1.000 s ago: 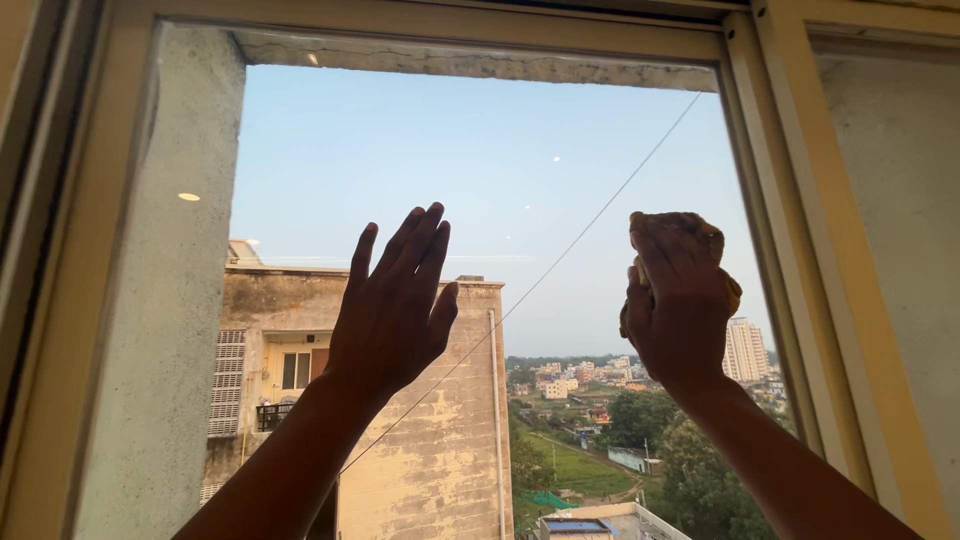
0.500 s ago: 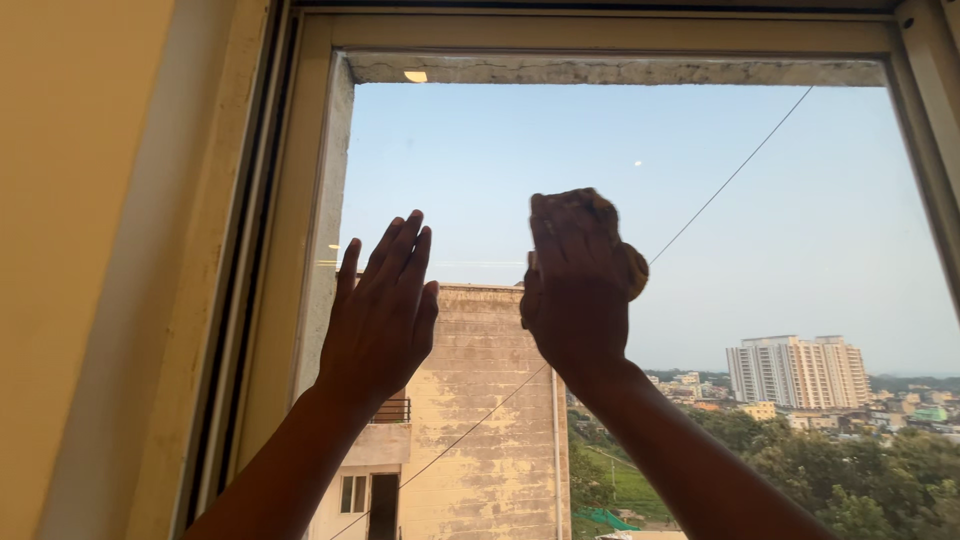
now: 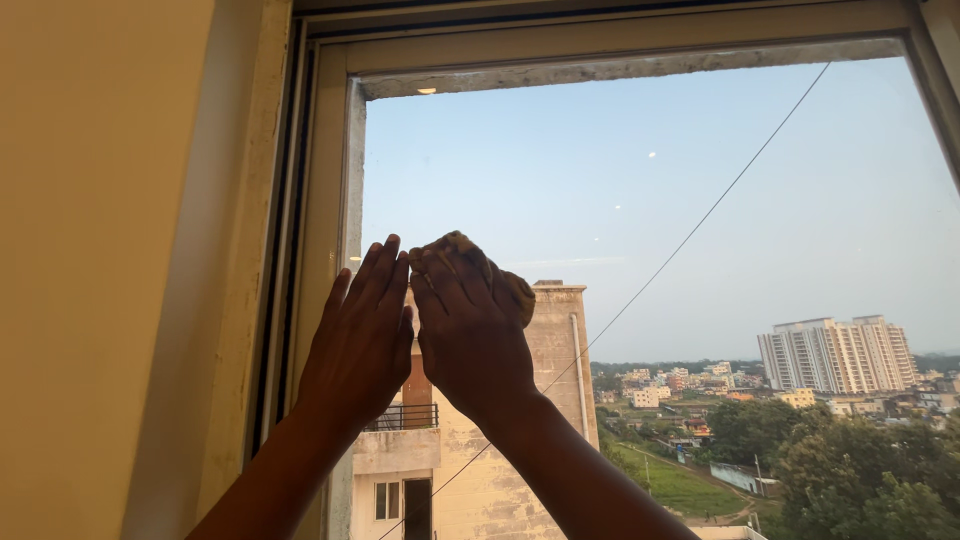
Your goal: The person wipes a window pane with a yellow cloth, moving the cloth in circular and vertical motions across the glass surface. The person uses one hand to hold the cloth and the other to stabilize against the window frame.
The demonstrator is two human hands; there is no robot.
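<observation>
My left hand [image 3: 358, 338] lies flat against the window glass [image 3: 640, 180], fingers together and pointing up, near the pane's left edge. My right hand [image 3: 470, 335] is right beside it, touching its side, and presses a bunched yellowish-brown cloth [image 3: 515, 290] onto the glass. Only the cloth's top and right edge show past my fingers. Both forearms rise from the bottom of the view.
A pale metal window frame [image 3: 325, 200] runs up the left and across the top, with a cream wall [image 3: 110, 270] left of it. Outside are a weathered concrete building [image 3: 555, 400], a slanting cable [image 3: 700, 225], trees and distant towers [image 3: 835, 350].
My right hand with the cloth has slid left across the glass, from the right side to beside my left hand. The view has turned left, bringing the left frame and wall into sight.
</observation>
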